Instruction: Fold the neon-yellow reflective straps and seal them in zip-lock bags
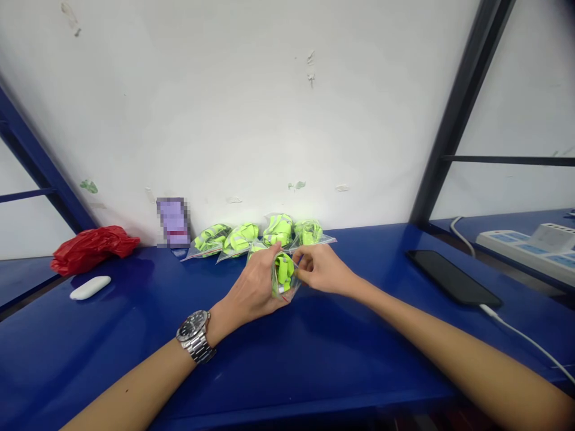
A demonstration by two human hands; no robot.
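Note:
My left hand, with a metal watch on its wrist, is wrapped round a clear plastic bag. Inside the bag sits a folded neon-yellow reflective strap, its top showing at the bag's mouth. My right hand pinches the right side of the bag's opening with bent fingers. Behind my hands, several similar clear bags with neon-yellow straps lie in a row along the wall. One of them is partly hidden by my left hand.
The blue table meets a white wall. At left are a red plastic bag, a white oval case and an upright phone with a blurred screen. At right lie a black phone on a white cable and a power strip.

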